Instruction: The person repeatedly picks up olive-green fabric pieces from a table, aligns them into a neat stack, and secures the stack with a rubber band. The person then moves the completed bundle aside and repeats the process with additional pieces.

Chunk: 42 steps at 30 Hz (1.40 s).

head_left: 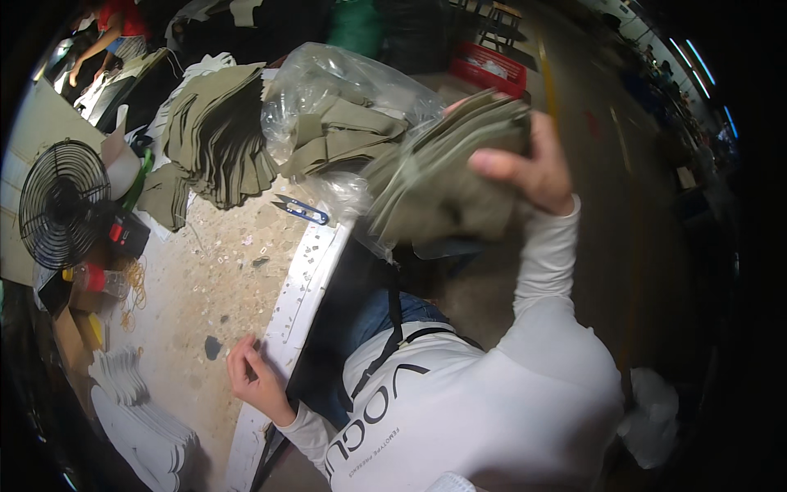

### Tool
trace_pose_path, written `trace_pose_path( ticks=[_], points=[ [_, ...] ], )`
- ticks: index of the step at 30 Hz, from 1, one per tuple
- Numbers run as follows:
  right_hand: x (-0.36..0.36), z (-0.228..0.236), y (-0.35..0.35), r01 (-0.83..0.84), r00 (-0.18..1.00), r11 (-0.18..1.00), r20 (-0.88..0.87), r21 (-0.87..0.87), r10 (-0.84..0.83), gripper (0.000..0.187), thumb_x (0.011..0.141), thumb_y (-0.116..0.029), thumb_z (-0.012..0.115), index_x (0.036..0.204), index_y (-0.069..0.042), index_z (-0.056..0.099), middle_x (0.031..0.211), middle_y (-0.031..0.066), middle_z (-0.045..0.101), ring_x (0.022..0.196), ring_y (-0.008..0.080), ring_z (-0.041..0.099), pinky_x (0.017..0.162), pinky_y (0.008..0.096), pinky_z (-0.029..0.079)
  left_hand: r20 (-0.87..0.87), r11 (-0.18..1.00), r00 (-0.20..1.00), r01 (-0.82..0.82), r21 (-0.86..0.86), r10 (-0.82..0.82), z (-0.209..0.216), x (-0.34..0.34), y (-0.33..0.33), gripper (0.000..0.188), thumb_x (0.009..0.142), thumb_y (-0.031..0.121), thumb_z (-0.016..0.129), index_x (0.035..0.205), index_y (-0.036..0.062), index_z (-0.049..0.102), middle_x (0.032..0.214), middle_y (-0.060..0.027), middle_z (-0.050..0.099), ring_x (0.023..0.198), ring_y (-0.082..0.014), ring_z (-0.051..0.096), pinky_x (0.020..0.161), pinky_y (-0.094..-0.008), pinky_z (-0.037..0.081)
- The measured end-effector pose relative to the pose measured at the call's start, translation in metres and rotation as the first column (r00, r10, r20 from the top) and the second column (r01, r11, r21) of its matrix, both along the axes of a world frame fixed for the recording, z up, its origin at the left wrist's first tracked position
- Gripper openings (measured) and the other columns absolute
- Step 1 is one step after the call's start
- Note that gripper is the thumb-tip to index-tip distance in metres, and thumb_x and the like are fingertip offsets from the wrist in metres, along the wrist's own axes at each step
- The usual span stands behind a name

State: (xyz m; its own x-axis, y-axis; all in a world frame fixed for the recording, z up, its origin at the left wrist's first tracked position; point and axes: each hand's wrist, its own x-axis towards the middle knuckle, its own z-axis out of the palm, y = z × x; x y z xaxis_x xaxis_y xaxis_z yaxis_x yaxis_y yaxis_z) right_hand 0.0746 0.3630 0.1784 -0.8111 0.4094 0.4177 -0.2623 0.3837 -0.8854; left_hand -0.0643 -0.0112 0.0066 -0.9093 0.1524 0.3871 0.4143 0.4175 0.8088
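At the upper right, my right hand [537, 168] is closed around a thick stack of olive-green cut fabric pieces [455, 184], its thumb on top. Motion blurs the stack, which is held up beyond the table's edge. My left hand [256, 381] rests by the table's near edge, fingers loosely bent and thumb apart, with nothing visible in it. Blue-handled thread snips [303, 210] lie on the table [193, 287] between the hands. Next to the held stack, a clear plastic bag [328, 70] lies around more olive fabric pieces [344, 135].
Fanned olive fabric pieces [217, 135] cover the table's far side. A black fan [64, 205] and a plastic bottle [102, 280] stand left; white cut pieces [143, 422] lie near left. Scraps dot the tabletop. A red crate [489, 70] stands beyond. Another person [123, 33] is far left.
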Motion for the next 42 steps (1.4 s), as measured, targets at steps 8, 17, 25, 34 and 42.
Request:
trace_pose_path(
  ticks=[8, 17, 25, 34, 42],
  points=[
    [0.041, -0.068, 0.100, 0.643, 0.452, 0.201, -0.155, 0.739, -0.879, 0.056, 0.070, -0.011, 0.076, 0.123, -0.011, 0.060, 0.116, 0.0101, 0.067, 0.102, 0.0296, 0.066, 0.089, 0.0347, 0.053, 0.032, 0.999, 0.999, 0.039, -0.020, -0.039, -0.006, -0.003, 0.006, 0.018, 0.092, 0.005, 0.054, 0.095, -0.0051, 0.068, 0.097, -0.0147, 0.068, 0.094, -0.0259, 0.064, 0.087, -0.0349, 0.049],
    [0.003, -0.267, 0.054, 0.115, 0.663, 0.276, 0.133, 0.954, -0.736, 0.067, 0.066, -0.009, 0.074, 0.129, -0.014, 0.055, 0.145, 0.0117, 0.042, 0.139, 0.0335, 0.034, 0.116, 0.0471, 0.025, 0.029, 0.999, 0.999, 0.032, -0.004, -0.032, -0.006, 0.001, 0.005, 0.018, 0.092, 0.004, 0.054, 0.095, -0.0053, 0.068, 0.096, -0.0148, 0.068, 0.092, -0.0248, 0.065, 0.085, -0.0336, 0.050],
    [0.009, -0.212, 0.074, 0.082, 0.767, 0.549, 0.299, 0.831, -0.567, 0.058, 0.075, -0.024, 0.076, 0.129, -0.014, 0.057, 0.136, 0.0140, 0.051, 0.134, 0.0346, 0.041, 0.112, 0.0475, 0.032, 0.029, 0.999, 0.999, 0.039, -0.035, -0.038, -0.001, 0.003, 0.006, 0.017, 0.093, 0.005, 0.055, 0.096, -0.0050, 0.069, 0.097, -0.0140, 0.068, 0.092, -0.0237, 0.065, 0.084, -0.0324, 0.050],
    [-0.037, -0.105, 0.064, 0.374, 0.881, 0.534, -0.110, 0.758, -0.460, 0.038, 0.081, -0.017, 0.071, 0.117, -0.009, 0.065, 0.117, 0.0104, 0.062, 0.110, 0.0312, 0.057, 0.092, 0.0398, 0.046, 0.034, 1.000, 0.999, 0.027, 0.008, -0.027, 0.004, 0.005, 0.006, 0.015, 0.090, 0.005, 0.058, 0.093, -0.0020, 0.071, 0.096, -0.0131, 0.069, 0.090, -0.0248, 0.066, 0.082, -0.0332, 0.051],
    [-0.151, -0.137, 0.012, 0.222, 0.918, 0.430, -0.039, 0.875, -0.395, 0.059, 0.072, -0.034, 0.080, 0.123, -0.011, 0.061, 0.107, 0.0094, 0.064, 0.102, 0.0267, 0.060, 0.088, 0.0385, 0.045, 0.041, 0.999, 0.999, 0.030, 0.044, -0.031, 0.005, 0.006, 0.005, 0.014, 0.091, 0.006, 0.059, 0.094, -0.0012, 0.071, 0.095, -0.0122, 0.069, 0.090, -0.0240, 0.066, 0.080, -0.0326, 0.051]
  ],
)
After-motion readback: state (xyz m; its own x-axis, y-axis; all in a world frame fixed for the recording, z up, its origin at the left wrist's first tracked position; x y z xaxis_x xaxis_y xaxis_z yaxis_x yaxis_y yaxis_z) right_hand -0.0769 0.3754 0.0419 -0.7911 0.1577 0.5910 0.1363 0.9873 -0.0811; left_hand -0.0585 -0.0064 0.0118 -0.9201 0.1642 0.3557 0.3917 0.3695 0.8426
